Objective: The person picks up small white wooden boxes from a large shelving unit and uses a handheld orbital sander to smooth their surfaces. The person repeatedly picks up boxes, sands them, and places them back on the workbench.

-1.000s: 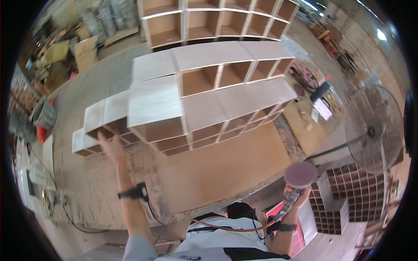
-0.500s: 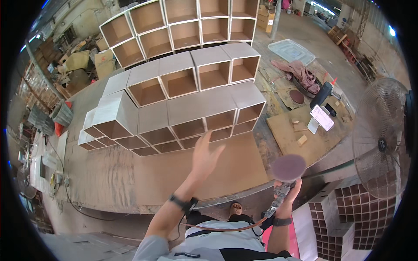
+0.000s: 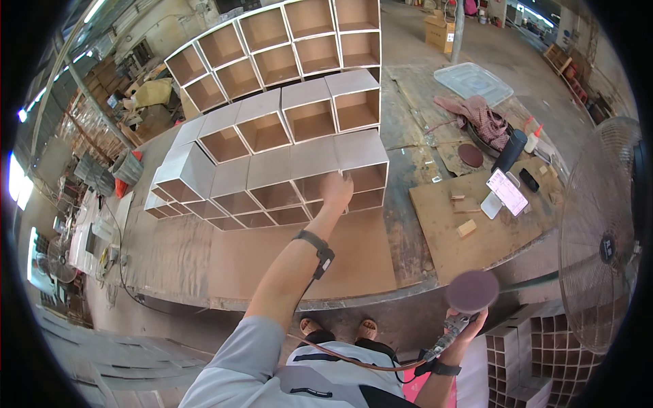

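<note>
My right hand [image 3: 471,328] is wrapped round the body of a disc sander [image 3: 472,292], held off the table's near edge with its round purple-brown pad facing up. A hose trails from the sander across my front. My left hand [image 3: 337,190] reaches forward to the low white cubby box [image 3: 313,155], its fingers closed at the upright divider between two openings; the fingertips are partly hidden. This box has a pale top and brown-lined compartments, and rests on a brown board [image 3: 306,255].
Taller cubby boxes [image 3: 309,97] stand behind. On the right are a board [image 3: 442,217] with wood blocks, a phone on a stand [image 3: 507,192], a dark bottle [image 3: 510,151], a sanding disc [image 3: 470,155], a cloth [image 3: 484,119] and a plastic lid [image 3: 474,83]. A fan [image 3: 602,245] stands at far right.
My left hand has moved forward and right, from open fingers above the board to closed at the box's divider. My right hand and the sander have shifted slightly right and lower in view.
</note>
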The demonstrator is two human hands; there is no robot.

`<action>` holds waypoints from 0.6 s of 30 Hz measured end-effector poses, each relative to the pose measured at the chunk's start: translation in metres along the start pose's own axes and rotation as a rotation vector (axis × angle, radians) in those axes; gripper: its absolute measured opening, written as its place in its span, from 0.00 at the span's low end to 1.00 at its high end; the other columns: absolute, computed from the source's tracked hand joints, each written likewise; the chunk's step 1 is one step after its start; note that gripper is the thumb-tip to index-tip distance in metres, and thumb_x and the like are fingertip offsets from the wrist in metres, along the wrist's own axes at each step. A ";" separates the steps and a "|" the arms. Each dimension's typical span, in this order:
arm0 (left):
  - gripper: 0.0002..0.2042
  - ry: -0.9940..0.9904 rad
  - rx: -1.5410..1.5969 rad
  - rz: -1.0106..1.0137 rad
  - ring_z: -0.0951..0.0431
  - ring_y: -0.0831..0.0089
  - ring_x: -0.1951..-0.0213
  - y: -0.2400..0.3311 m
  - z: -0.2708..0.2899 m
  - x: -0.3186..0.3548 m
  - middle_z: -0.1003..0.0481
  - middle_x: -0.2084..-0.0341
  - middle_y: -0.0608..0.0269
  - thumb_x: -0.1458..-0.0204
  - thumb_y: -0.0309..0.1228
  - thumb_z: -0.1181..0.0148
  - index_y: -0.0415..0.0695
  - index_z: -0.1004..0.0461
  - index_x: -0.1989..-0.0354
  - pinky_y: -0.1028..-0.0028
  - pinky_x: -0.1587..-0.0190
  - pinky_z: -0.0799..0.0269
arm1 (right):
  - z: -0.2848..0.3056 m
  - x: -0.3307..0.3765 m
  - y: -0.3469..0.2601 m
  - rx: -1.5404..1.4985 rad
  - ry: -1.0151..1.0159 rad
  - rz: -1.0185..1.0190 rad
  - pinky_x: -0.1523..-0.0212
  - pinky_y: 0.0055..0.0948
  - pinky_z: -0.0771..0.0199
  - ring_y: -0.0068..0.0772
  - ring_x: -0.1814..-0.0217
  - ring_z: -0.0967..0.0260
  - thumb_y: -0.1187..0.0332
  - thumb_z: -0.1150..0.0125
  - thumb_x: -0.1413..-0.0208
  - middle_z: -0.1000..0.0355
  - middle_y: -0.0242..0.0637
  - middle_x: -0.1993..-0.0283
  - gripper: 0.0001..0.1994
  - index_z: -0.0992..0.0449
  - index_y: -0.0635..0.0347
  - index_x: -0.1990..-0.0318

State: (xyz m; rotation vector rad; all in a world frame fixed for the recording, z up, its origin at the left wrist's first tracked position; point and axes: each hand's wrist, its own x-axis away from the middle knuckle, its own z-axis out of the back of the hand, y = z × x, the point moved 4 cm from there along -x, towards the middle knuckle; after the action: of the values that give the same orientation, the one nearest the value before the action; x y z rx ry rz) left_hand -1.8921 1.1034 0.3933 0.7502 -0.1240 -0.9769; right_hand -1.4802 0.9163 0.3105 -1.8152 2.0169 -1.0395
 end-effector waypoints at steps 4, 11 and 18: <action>0.18 -0.049 -0.172 -0.135 0.20 0.46 0.69 0.015 0.009 0.035 0.23 0.73 0.38 0.43 0.40 0.47 0.35 0.21 0.70 0.54 0.62 0.26 | -0.005 -0.004 -0.009 -0.056 -0.111 -0.053 0.77 0.28 0.30 0.29 0.74 0.33 0.48 0.52 0.38 0.29 0.34 0.64 0.21 0.29 0.57 0.54; 0.13 0.081 -0.087 -0.428 0.24 0.46 0.55 -0.033 0.046 0.197 0.23 0.61 0.41 0.46 0.34 0.45 0.38 0.22 0.60 0.53 0.54 0.30 | -0.024 -0.040 -0.006 0.009 -0.308 -0.033 0.82 0.25 0.33 0.27 0.76 0.33 0.49 0.56 0.36 0.29 0.33 0.68 0.20 0.29 0.58 0.58; 0.11 0.034 -0.038 0.030 0.26 0.44 0.56 -0.151 0.039 0.275 0.23 0.61 0.45 0.50 0.30 0.44 0.40 0.23 0.59 0.51 0.53 0.31 | -0.070 -0.094 0.002 0.468 -0.379 -0.161 0.71 0.21 0.30 0.26 0.61 0.29 0.50 0.51 0.38 0.28 0.32 0.56 0.23 0.30 0.60 0.46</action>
State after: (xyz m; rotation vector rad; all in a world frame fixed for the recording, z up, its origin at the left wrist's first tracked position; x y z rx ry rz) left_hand -1.8567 0.8160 0.2657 0.7281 -0.0871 -0.9354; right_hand -1.5052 1.0282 0.3338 -1.7676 1.3002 -1.0096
